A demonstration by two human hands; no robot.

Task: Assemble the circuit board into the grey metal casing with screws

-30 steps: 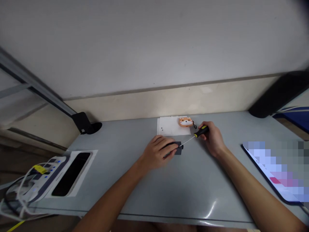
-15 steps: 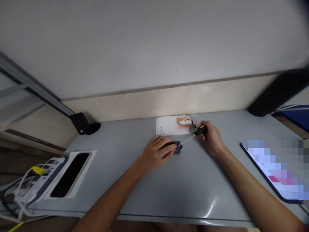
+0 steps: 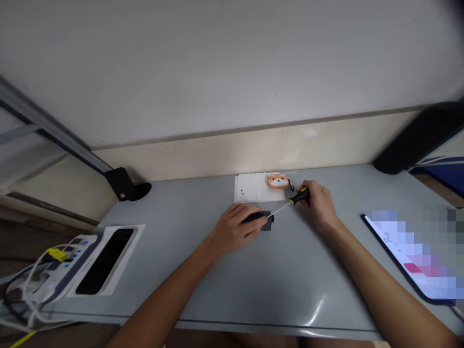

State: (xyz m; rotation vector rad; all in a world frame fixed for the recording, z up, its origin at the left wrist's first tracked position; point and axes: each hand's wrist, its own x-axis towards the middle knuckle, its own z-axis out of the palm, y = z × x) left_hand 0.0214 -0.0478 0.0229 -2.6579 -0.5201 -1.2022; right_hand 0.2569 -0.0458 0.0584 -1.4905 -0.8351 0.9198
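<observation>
Hardly anything moves since the earlier frame: in the head view, we see the right hand (image 3: 322,208) cover slightly more of the handle's back end, while the left hand (image 3: 232,229) shifts just a little and shows more of the ridged top of the black block (image 3: 266,225).

The block lies on the grey surface (image 3: 275,285), in front of us and just short of the white paper (image 3: 252,187). Our left fingers drape over it and press it from above, most likely so that it cannot turn or slide; its right end pokes out, leaving room for the screwdriver (image 3: 299,195). Our right fingers pinch the handle, and the thin shaft slopes down and left to the block, its tip close by our foremost left fingertip. That fingertip probably steadies the tip. We cannot tell what the tip sits in.

Our left forearm (image 3: 170,290) comes in low from the near edge with the palm turned down. Our right forearm (image 3: 384,280) slants in from the lower right, the wrist held beyond the block, which gives the shaft its shallow angle.

A few dark specks (image 3: 242,192) lie on the paper, too small for us to name; white would make them easy to spot. An orange animal-faced case (image 3: 278,181) rests on the paper's right part, perhaps weighing it down. The phone (image 3: 107,261) and tablet (image 3: 398,263) lie well apart, towards either side, clear of our elbows.
</observation>
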